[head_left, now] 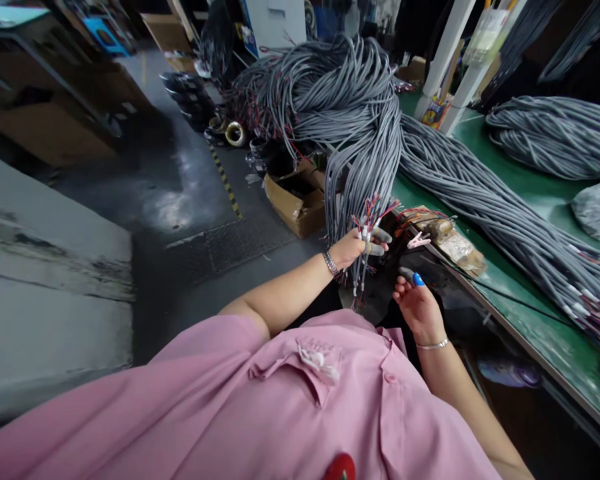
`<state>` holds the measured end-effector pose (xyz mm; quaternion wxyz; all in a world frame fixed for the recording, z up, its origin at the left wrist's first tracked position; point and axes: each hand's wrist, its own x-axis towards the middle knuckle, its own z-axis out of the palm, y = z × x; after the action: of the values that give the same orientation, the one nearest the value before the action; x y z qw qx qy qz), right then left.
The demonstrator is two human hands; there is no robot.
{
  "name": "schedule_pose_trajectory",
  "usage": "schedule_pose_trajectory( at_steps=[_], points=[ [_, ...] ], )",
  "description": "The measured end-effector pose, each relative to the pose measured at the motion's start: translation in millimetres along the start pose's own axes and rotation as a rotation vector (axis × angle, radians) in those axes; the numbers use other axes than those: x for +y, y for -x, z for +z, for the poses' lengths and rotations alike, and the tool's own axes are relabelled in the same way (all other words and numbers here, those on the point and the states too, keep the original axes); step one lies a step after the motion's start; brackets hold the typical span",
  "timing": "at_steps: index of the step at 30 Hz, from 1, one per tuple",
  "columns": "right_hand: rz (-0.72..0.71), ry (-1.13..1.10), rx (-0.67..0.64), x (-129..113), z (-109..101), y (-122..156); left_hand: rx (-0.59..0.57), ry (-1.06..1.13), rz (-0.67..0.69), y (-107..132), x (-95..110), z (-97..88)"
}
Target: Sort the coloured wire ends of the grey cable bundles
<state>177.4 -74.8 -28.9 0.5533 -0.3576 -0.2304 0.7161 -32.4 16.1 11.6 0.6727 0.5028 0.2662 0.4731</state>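
1. Gripping a little bunch of grey cable ends (pixel 365 235), the left hand (pixel 351 248) had its fingers clamped right around them, grey finger covers (pixel 374 249) and all. Coloured wires (pixel 373 208) fanned out just above the grip, and more ends dangled below.
2. That bunch was off the worktop (pixel 523 293), out in the air just past its near left corner.
3. The right hand (pixel 421 312) was up beside the worktop's near edge, apart from the bunch. Fingers were half curled, with a blue cover (pixel 418 280) on one tip; honestly couldn't tell if the tips were touching or pinching anything.
4. Big messy heap of grey cables (pixel 340 87) was piled around the worktop's left end, spilling down past the corner toward the left hand.
5. A long cable bundle (pixel 480 193) stretched from beside that heap toward the right end. Another cable coil (pixel 560 133) lay behind it, nearer the far edge.
6. A taped block (pixel 457 243) sat by the near edge, close to the left corner, with a pink clip (pixel 419 241) just beside it.
7. An open cardboard box (pixel 300 207) was parked left of the worktop, down on the floor (pixel 190 180).
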Motion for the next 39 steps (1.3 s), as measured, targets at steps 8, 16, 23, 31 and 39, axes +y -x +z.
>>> schedule_pose_trajectory(
  at_steps=[8, 16, 23, 31, 39],
  points=[
    [-0.358, 0.647, -0.136, -28.5, 45.0, -1.0, -0.053, 0.027, -0.012, -4.0, -0.5, 5.5],
    [-0.669, 0.998, -0.162, -41.2, 96.5, -21.4, -0.033, -0.118, 0.095, -2.5, -0.2, 18.7],
    [-0.699, 1.013, -0.113, -34.1, 97.0, -24.5, -0.044, -0.264, 0.167, 4.6, 1.1, 19.1],
    [-0.765, 0.916, -0.125, -31.7, 74.1, -18.0, -0.070, -0.179, 0.133, 14.3, 13.6, 10.9],
    [-0.642, 0.836, -0.086, -28.6, 7.6, -9.1, 0.359, 0.142, 0.271, 25.0, 29.8, -34.2]
  ],
)
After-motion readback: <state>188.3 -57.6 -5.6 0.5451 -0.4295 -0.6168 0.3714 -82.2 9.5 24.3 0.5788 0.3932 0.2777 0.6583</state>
